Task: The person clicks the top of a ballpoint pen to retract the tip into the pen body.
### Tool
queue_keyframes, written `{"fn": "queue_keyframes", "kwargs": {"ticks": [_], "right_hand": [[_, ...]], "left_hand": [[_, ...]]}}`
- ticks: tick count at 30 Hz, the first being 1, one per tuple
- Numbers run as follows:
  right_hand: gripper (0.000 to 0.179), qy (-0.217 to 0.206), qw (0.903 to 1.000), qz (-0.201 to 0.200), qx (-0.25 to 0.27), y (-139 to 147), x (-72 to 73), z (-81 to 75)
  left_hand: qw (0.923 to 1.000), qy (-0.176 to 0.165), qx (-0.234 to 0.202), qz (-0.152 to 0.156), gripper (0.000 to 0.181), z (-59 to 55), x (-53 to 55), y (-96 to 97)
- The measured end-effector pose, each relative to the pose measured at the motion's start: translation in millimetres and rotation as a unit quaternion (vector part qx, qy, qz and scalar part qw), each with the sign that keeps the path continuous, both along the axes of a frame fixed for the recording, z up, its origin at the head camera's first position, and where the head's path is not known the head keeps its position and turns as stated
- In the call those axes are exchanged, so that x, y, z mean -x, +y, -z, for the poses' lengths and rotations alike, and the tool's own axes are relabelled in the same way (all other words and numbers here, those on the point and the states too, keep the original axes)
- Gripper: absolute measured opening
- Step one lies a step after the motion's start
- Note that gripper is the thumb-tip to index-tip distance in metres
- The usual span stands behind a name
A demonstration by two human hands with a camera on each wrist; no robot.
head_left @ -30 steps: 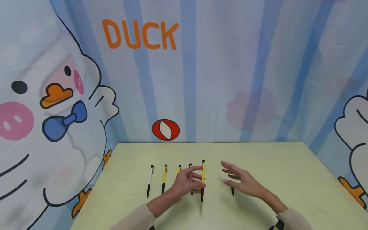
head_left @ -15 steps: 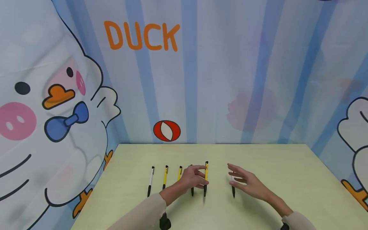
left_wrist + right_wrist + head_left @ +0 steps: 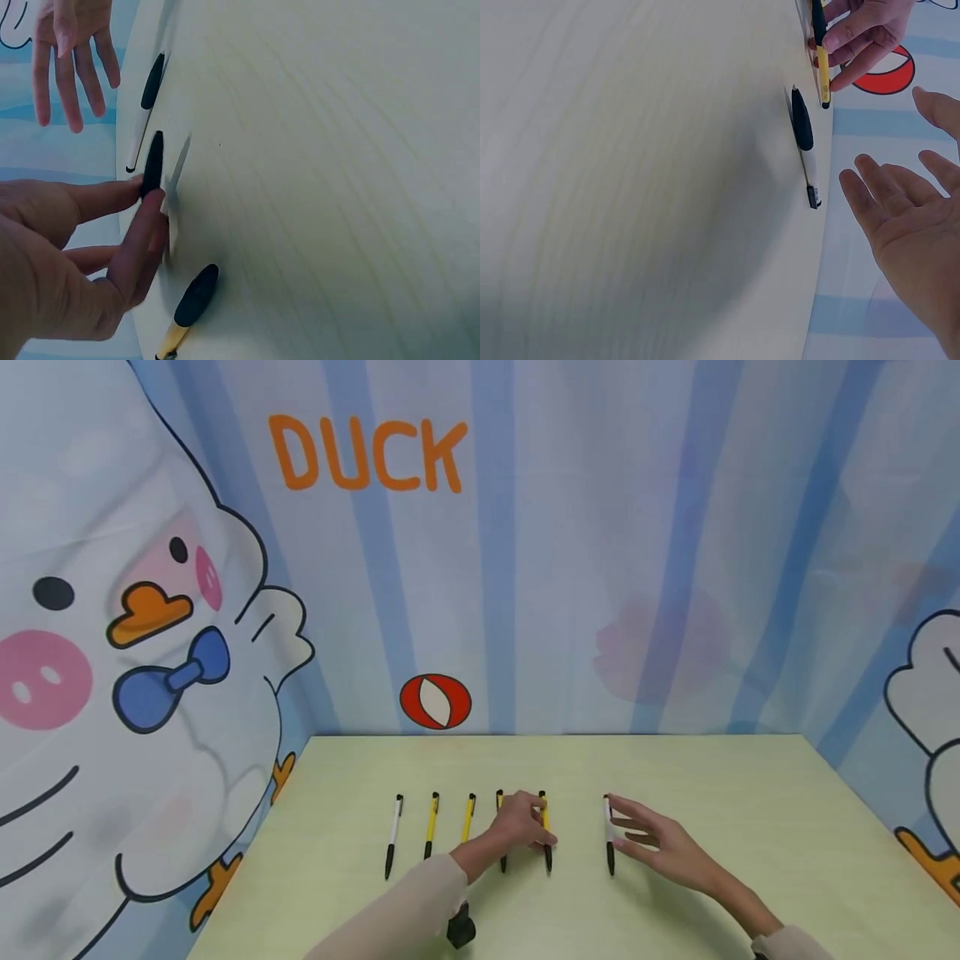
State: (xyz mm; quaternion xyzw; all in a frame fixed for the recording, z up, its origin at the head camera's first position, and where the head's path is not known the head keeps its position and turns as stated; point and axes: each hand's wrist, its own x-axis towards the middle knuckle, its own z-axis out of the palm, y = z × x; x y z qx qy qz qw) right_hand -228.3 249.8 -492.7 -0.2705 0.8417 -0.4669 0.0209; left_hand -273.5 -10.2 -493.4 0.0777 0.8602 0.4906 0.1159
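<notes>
My left hand (image 3: 519,823) pinches a yellow pen (image 3: 823,69) with a black grip between thumb and fingers. In the left wrist view, the pen's black grip end (image 3: 153,161) is just above the table, with its shadow beside it. My right hand (image 3: 666,847) hovers with relaxed, spread fingers just right of a white pen (image 3: 608,827) with a black grip. That pen lies on the table, and the right wrist view shows a gap between it and the fingers. Another yellow pen (image 3: 503,862) lies partly hidden behind my left hand.
Left of my hands, a white pen (image 3: 393,827) and two yellow pens, one farther left (image 3: 432,818) and one nearer (image 3: 468,817), lie in a row. The pale table (image 3: 712,777) ends at a duck-print curtain (image 3: 555,568). A black object (image 3: 461,927) hangs under my left sleeve.
My left hand has carried the yellow pen to the right and lowered it towards the table. My right hand has shifted right and slightly down, uncovering more of the white pen.
</notes>
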Motion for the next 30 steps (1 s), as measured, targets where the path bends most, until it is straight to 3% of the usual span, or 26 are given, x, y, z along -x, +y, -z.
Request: {"fn": "queue_keyframes", "kwargs": {"ticks": [4, 7, 16, 22, 26, 30], "right_hand": [[0.06, 0.001, 1.0, 0.001, 0.007, 1, 0.6, 1.6], [0.061, -0.001, 1.0, 0.001, 0.009, 2, 1.4, 2.7], [0.059, 0.01, 0.9999, 0.008, 0.009, 14, -6.3, 1.7], [0.059, 0.01, 0.9996, 0.022, 0.013, 20, -8.5, 3.0], [0.058, 0.007, 0.9996, 0.024, 0.013, 22, -8.4, 1.8], [0.059, 0.008, 0.9995, 0.025, 0.016, 24, -8.1, 1.4]], "left_hand": [[0.9925, 0.067, 0.103, 0.003, 0.062, 0.3, -1.1, 2.4], [0.9845, 0.096, 0.147, 0.001, 0.062, 1.0, -0.9, 1.9], [0.9881, 0.097, 0.118, -0.019, 0.053, -2.3, 0.6, 3.9], [0.98, 0.133, 0.147, 0.015, 0.043, -11.5, -0.8, 24.1], [0.9863, 0.111, 0.115, 0.038, 0.044, -14.8, -1.4, 44.4], [0.9909, 0.087, 0.097, 0.034, 0.043, -7.8, 2.4, 65.0]]}}
